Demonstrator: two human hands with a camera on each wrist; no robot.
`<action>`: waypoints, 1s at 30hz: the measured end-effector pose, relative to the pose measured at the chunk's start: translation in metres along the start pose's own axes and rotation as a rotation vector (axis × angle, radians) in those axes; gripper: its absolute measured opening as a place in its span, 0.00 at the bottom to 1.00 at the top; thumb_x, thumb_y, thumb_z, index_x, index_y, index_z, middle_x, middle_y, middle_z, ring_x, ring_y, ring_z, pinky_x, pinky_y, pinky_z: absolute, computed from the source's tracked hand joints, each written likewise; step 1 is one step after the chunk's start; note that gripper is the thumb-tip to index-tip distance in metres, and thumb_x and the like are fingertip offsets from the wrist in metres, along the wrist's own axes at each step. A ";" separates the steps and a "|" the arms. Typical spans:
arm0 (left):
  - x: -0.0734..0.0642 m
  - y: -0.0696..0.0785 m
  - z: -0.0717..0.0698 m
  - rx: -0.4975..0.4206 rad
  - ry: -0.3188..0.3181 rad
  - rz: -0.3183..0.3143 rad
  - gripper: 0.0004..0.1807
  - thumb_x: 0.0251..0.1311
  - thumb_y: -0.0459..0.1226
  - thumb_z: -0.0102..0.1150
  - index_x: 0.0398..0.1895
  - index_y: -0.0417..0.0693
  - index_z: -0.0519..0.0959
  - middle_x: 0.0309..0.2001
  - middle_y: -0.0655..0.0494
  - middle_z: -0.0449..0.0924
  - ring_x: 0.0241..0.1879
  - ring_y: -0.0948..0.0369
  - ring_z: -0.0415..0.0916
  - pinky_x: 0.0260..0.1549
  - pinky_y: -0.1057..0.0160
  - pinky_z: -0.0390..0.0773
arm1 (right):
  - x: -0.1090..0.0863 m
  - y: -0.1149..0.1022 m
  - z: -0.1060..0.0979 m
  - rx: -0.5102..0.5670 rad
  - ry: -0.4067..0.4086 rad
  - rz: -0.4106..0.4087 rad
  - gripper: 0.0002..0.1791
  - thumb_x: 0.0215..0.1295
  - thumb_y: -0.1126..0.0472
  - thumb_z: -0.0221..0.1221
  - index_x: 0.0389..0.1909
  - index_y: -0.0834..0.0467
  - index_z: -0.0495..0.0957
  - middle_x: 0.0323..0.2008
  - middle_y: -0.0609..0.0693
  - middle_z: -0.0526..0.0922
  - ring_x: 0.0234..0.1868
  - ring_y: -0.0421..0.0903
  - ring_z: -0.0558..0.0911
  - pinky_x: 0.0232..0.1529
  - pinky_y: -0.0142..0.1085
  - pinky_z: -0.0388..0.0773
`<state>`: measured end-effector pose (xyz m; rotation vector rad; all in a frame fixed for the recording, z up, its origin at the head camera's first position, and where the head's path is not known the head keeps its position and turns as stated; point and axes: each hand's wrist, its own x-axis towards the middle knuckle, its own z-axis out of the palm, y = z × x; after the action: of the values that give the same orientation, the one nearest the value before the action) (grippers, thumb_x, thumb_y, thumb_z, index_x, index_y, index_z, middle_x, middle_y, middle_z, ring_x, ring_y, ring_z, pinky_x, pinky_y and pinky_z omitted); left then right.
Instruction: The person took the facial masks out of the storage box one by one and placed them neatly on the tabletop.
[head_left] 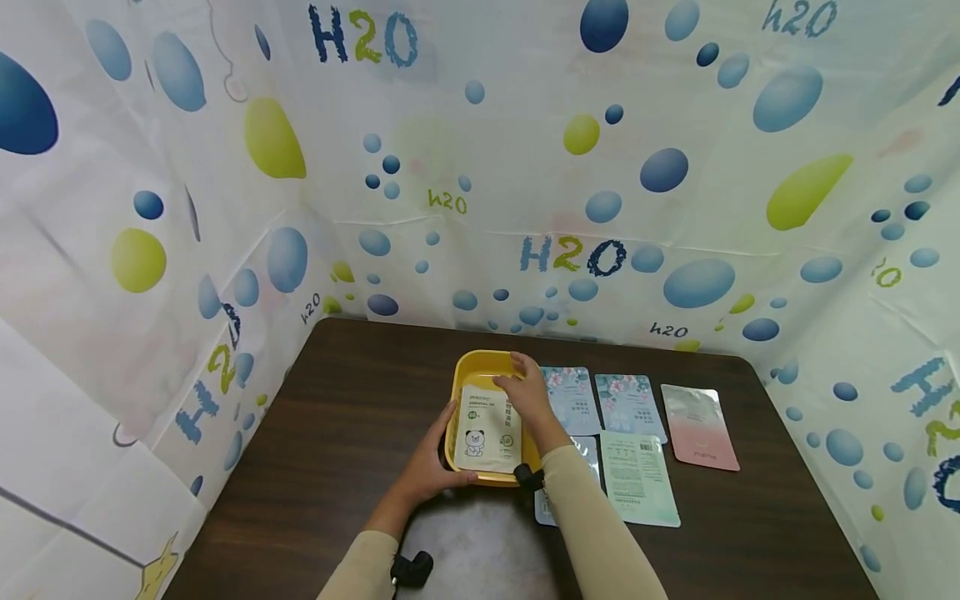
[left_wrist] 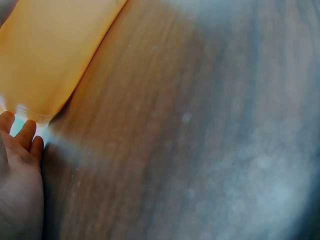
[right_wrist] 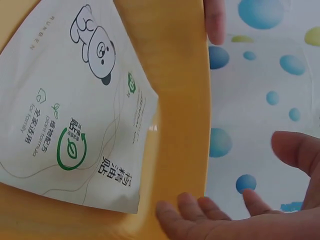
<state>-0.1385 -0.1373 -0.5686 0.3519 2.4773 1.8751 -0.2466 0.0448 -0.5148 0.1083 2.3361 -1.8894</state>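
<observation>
A yellow plastic basket (head_left: 468, 367) stands before me on the dark table, and a cream pouch with a bear drawing (head_left: 487, 429) lies inside it. My left hand (head_left: 431, 465) grips the basket's near left corner, its fingers along the left wall and its thumb by the near rim. Over the basket's right side hovers my right hand (head_left: 531, 395), holding nothing. In the right wrist view that hand's fingers (right_wrist: 187, 207) are spread apart near the rim, away from the pouch.
Right of the basket lie two blue floral pouches (head_left: 572, 400) (head_left: 630, 404), a mint-green pouch (head_left: 640, 479) and a pink-silver pouch (head_left: 699, 427). Another pouch (head_left: 588, 450) is partly hidden by my right arm. A printed curtain (head_left: 480, 167) hangs behind the table (head_left: 330, 417).
</observation>
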 end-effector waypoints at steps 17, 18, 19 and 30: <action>-0.001 0.003 0.000 -0.008 -0.002 -0.008 0.65 0.38 0.34 0.80 0.79 0.48 0.47 0.78 0.45 0.46 0.76 0.44 0.46 0.69 0.36 0.51 | 0.007 0.012 -0.004 -0.044 -0.055 0.206 0.38 0.64 0.53 0.61 0.73 0.53 0.58 0.72 0.60 0.61 0.68 0.60 0.67 0.69 0.58 0.60; -0.002 0.003 0.000 -0.006 -0.004 -0.009 0.65 0.38 0.35 0.80 0.79 0.48 0.47 0.78 0.45 0.46 0.76 0.44 0.46 0.69 0.36 0.51 | 0.007 0.013 -0.004 -0.045 -0.057 0.211 0.38 0.63 0.53 0.62 0.73 0.53 0.58 0.72 0.60 0.62 0.68 0.61 0.66 0.70 0.58 0.60; -0.001 0.003 0.000 -0.005 -0.003 -0.008 0.65 0.38 0.34 0.80 0.79 0.48 0.47 0.78 0.45 0.46 0.76 0.44 0.46 0.69 0.35 0.51 | 0.007 0.013 -0.004 -0.039 -0.058 0.217 0.38 0.63 0.53 0.62 0.73 0.53 0.59 0.72 0.60 0.61 0.69 0.61 0.66 0.70 0.58 0.59; -0.002 0.003 0.000 -0.005 0.005 -0.010 0.65 0.38 0.34 0.80 0.79 0.48 0.47 0.78 0.45 0.47 0.76 0.44 0.47 0.69 0.36 0.51 | 0.006 0.014 -0.005 0.001 -0.065 0.202 0.36 0.63 0.52 0.62 0.71 0.53 0.62 0.74 0.63 0.56 0.72 0.64 0.60 0.70 0.60 0.57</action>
<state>-0.1365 -0.1368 -0.5657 0.3353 2.4726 1.8801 -0.2511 0.0524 -0.5281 0.2678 2.1902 -1.7702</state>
